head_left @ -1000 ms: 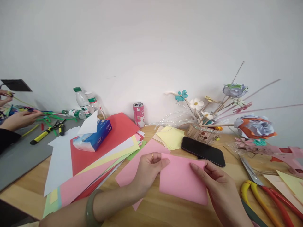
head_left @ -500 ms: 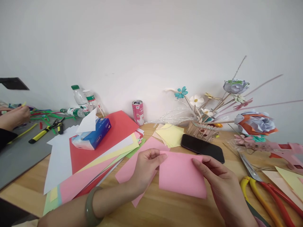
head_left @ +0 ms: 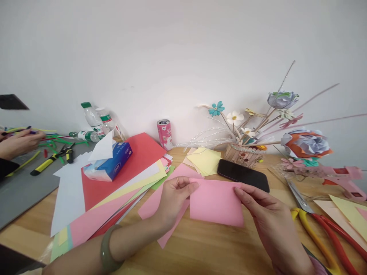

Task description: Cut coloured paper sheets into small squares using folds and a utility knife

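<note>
I hold the pink paper square (head_left: pixel 215 202) in a two-point grip. My left hand (head_left: pixel 173 200) is closed on its upper left corner, thumb and forefinger pinched on the edge. My right hand (head_left: pixel 265 217) is closed on its upper right edge, fingers on top of the sheet. The square lies low over the tabletop (head_left: pixel 200 252), directly in front of me, between both hands.

Beneath its left side lies a larger pink sheet (head_left: pixel 160 206), flat on the wood. A green bangle (head_left: pixel 106 252) sits on my left wrist.

Just beyond the square rests a black phone (head_left: pixel 243 175), face up. Left of the phone lies a stack of pale yellow squares (head_left: pixel 204 161). Behind the phone stands a small basket of paper flowers (head_left: pixel 243 152).

To the left, a fan of coloured sheets (head_left: pixel 114 191) spreads over the tabletop, with a blue tissue pack (head_left: pixel 110 164) on the red sheet. A pink can (head_left: pixel 164 133) stands near the wall, and water bottles (head_left: pixel 94 120) stand further left.

To the right lie scissors with red and yellow handles (head_left: pixel 318 229), near my right hand. A pink glue gun (head_left: pixel 344 179) lies beyond them.

At the far left, another person's hand (head_left: pixel 17 143) rests on a grey mat (head_left: pixel 25 191), near yellow-handled pliers (head_left: pixel 48 162).
</note>
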The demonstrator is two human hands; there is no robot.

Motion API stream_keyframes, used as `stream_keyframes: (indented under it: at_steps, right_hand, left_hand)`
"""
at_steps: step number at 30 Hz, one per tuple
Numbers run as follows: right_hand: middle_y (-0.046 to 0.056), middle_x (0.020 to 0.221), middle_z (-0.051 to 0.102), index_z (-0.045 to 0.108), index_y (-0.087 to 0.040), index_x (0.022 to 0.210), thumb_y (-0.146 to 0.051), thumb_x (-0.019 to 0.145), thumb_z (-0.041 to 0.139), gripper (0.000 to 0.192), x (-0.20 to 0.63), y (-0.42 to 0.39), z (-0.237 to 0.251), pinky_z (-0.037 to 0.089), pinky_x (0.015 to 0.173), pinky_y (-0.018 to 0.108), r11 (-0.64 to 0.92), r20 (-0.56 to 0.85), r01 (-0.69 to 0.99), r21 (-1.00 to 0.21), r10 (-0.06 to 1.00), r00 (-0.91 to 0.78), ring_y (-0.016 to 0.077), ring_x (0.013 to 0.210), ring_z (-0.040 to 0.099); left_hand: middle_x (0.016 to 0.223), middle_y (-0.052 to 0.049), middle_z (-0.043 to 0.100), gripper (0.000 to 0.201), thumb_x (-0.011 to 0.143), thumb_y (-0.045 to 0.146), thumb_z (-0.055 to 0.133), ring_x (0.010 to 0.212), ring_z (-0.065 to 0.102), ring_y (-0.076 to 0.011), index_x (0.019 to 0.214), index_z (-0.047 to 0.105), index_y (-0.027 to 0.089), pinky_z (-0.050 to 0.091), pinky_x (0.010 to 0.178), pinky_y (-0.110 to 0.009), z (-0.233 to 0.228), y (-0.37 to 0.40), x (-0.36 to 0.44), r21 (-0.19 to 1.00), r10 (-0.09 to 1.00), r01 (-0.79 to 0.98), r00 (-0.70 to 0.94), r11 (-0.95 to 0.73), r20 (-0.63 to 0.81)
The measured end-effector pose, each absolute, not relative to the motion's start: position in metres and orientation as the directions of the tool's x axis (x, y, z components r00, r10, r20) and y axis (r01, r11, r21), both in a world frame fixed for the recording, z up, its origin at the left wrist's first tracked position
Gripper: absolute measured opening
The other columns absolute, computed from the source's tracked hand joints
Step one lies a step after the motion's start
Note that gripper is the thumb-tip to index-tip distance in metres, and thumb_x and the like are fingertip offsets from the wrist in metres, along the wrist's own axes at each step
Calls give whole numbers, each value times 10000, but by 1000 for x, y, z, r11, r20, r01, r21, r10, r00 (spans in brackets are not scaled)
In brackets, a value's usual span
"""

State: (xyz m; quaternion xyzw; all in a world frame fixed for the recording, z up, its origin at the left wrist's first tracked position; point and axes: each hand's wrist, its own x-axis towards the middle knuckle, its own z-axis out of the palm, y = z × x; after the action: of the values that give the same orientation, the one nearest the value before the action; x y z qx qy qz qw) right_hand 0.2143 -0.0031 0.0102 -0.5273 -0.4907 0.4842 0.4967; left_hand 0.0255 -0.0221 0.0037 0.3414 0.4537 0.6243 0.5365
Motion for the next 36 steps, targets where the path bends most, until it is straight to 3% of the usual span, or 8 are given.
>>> stream_keyframes:
  at_steps: [22, 36]
  right_hand:
    - [49, 940, 694, 727, -250, 806, -498, 579, 760, 338, 217, 2, 5, 437, 816, 353, -80, -80, -79, -994, 997, -8, 230, 910, 564]
    - [45, 884, 698, 731, -247, 784, -484, 558, 774, 330, 216, 1, 11, 451, 782, 339, -80, -80, -81, -994, 997, -1, 227, 882, 576]
  left_hand:
    - [575, 18, 518, 212, 636, 312, 756, 577, 405, -90, 578, 658, 133, 369, 590, -229, 5, -24, 24, 957, 987, -287, -159, -36, -10]
    - [552, 29, 463, 303, 682, 384, 728, 562, 398, -94, 552, 607, 138, 356, 583, -244, 3, -22, 22, 953, 994, -303, -110, -16, -18]
